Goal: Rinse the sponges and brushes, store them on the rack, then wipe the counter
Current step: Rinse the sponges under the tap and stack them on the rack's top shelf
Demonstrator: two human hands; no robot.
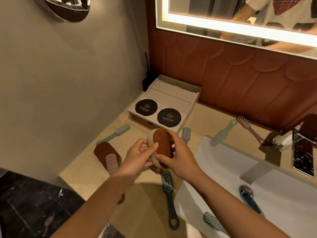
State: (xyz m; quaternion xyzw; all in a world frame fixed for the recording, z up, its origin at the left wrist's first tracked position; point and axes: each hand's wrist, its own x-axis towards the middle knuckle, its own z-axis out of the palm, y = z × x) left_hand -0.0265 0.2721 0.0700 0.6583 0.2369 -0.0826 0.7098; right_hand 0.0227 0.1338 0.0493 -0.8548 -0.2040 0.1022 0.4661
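Head view looks down on a beige counter (pixel 77 170) tucked into a corner, with a white sink (pixel 223 158) filling the right side and a boxy faucet (pixel 253 170) with no water visibly running. Behind sits a white tray (pixel 173 98) with two black round coasters.

Both hands are on one oval sponge (pixel 161 143), brown scrubby face up and pale foam underneath, held over the counter just left of the basin. The person's left hand (pixel 139 157) wraps it from the near side with the thumb pressed on the brown face. The right hand (pixel 180 155) curls round the other edge, so both are gripping, not spread. A second sponge (pixel 103 150) lies on the counter to the left with a pink brush (pixel 111 162) resting on it.

Smaller stuff is scattered everywhere: a green brush (pixel 116 133) near the wall, a teal brush (pixel 169 194) in front of the hands, and a dark-bristled brush (pixel 252 201) down by the drain.

Looks like the rinsing step is only starting, and nothing seems stored. To do it well, the person would want to carry the sponge fully over the basin before turning on the water, then squeeze and release under the stream a few times and wring it hard so it doesn't drip. It's also worth keeping the squeeze low in the basin, since splashes just mean more counter to wipe.
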